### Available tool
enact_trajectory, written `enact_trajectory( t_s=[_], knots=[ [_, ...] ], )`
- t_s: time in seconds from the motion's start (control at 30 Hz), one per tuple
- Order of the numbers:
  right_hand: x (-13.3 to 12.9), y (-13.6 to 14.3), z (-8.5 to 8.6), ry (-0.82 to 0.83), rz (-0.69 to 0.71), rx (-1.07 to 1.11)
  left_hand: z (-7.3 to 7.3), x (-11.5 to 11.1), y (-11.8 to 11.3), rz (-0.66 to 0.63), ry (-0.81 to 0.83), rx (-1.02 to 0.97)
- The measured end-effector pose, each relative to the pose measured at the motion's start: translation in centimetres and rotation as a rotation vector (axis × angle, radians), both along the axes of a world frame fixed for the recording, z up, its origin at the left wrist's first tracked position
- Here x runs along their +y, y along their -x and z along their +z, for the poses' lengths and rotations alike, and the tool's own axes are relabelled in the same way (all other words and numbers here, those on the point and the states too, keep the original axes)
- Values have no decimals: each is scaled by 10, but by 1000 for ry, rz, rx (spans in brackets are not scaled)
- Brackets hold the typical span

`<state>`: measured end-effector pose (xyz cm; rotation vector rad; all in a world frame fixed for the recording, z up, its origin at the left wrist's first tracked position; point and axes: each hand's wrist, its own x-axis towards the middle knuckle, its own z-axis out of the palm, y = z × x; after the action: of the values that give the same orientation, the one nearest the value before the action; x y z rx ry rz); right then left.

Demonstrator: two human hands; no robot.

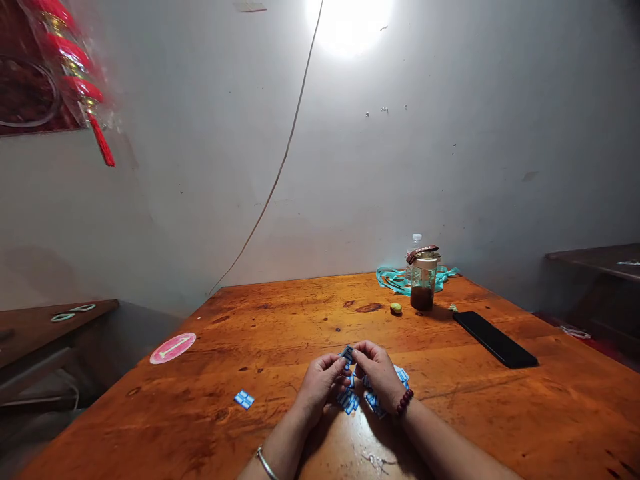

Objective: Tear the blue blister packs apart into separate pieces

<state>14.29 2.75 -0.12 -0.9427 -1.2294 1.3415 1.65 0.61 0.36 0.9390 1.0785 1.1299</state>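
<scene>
My left hand and my right hand meet above the wooden table, fingertips pinched from both sides on a small blue-and-white piece. It looks flat and is partly covered by my fingers. Beneath and between the hands lies a loose heap of similar blue-and-white pieces, some hidden by the right hand. One more blue-and-white piece rests alone to the left, printed with pale blocks. The left wrist wears a silver bangle, the right a dark red bead bracelet.
On the wooden table, a black phone lies at right. Behind it stand a jar with dark contents, a clear bottle and turquoise ribbon. A small yellow-green object sits nearby; a round pink sticker is at left.
</scene>
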Motion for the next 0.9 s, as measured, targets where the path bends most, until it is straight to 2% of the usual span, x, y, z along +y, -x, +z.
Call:
enact_trajectory(
  t_s=[0.33,0.63,0.9],
  knots=[
    [1,2,-4,-1,33,-45,-10,7,4,-24,-17,8],
    [1,0,-4,-60,22,-62,-7,4,3,-30,-25,18],
    [0,-1,-3,-56,7,-77,-11,5,3,-26,-42,35]
  ],
)
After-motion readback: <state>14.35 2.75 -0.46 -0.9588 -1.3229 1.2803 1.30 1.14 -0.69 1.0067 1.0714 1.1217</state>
